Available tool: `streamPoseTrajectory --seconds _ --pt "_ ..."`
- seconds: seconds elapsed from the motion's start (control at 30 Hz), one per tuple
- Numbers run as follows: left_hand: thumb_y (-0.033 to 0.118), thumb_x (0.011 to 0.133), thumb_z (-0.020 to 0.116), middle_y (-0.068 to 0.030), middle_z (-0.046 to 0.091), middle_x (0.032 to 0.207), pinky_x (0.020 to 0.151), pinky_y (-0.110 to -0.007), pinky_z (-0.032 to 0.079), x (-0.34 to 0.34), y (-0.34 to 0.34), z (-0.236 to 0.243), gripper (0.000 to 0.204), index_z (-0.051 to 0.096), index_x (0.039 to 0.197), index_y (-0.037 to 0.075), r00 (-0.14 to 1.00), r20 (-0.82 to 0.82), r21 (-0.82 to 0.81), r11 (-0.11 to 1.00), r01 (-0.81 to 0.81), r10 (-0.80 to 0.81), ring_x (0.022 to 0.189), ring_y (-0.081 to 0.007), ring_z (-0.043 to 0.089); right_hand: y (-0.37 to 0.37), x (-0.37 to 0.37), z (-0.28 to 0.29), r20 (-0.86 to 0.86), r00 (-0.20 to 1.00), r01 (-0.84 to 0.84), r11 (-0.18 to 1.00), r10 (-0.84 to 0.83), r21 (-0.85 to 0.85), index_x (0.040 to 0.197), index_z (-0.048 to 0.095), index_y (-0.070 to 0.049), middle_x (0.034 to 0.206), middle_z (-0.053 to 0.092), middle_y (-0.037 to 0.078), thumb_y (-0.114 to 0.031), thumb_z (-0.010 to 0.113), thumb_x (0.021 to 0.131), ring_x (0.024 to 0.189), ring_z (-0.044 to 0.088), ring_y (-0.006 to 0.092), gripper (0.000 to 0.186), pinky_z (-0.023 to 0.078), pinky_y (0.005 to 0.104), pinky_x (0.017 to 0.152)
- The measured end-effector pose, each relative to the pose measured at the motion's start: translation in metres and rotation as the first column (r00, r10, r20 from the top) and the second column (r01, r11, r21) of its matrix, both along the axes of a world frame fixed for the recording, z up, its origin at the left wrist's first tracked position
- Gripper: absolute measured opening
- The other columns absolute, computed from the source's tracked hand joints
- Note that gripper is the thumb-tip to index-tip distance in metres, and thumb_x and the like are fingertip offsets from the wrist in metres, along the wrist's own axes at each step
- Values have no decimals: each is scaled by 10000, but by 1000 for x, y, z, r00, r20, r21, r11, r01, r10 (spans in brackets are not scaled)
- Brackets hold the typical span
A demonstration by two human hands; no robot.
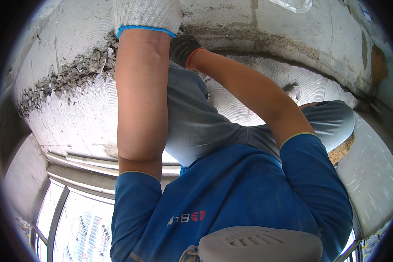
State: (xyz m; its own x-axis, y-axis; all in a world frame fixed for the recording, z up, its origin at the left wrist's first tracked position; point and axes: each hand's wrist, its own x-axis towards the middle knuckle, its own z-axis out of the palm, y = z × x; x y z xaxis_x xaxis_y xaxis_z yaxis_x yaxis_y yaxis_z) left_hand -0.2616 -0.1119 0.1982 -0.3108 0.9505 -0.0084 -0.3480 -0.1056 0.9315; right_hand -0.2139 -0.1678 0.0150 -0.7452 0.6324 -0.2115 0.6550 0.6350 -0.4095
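Note:
My left hand (146, 15), in a white knit glove with a blue cuff, reaches to the top edge; its fingers are out of frame. My right hand (183, 48), in a dark glove with an orange cuff, is near the grooved concrete ledge beside my left wrist, partly hidden by that forearm; what it holds, if anything, is hidden. A rough band of broken mortar (74, 78) runs along the pale concrete surface (83, 118) left of my arms. My bent legs (192, 118) in grey trousers are under my forearms.
A clear plastic item (292, 4) lies at the top edge. A shoe (293, 93) rests on the scored surface to the right. Pipes (74, 161) run along the lower left above a window (81, 227). A pale smooth panel (371, 174) stands at the right.

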Motion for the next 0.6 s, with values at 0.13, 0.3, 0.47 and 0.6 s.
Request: streamPoseTrajectory --seconds 0.13,0.3,0.47,0.6 --pt "102 846 578 -96 560 1084 801 -294 471 -9 6 2 299 547 1124 -2 995 69 -49 997 -67 70 1014 -208 534 14 48 20 -74 989 128 991 -129 -25 924 614 -62 826 644 184 -233 515 786 756 638 335 241 498 439 686" --pt "106 827 587 -97 558 1089 793 -312 473 -27 19 4 268 573 1073 -1 977 200 -8 997 71 -68 1000 -217 540 49 139 34 112 908 389 709 -405 -589 907 591 -41 681 601 95 -318 544 787 576 580 182 306 469 334 583" --pt "123 825 576 -104 555 1098 792 -336 475 -1 37 1 284 572 1079 -4 966 93 -145 963 -226 241 1013 -232 534 79 225 50 317 764 568 353 -562 -743 886 562 -51 595 489 12 -328 520 842 463 448 111 283 399 270 454" --pt "152 844 568 -111 567 1084 838 -370 447 10 34 0 290 556 1086 -7 982 115 -70 988 -140 147 1022 -241 523 104 255 51 431 784 620 515 -447 -592 859 546 -55 613 502 14 -330 498 866 465 435 92 279 376 263 425"
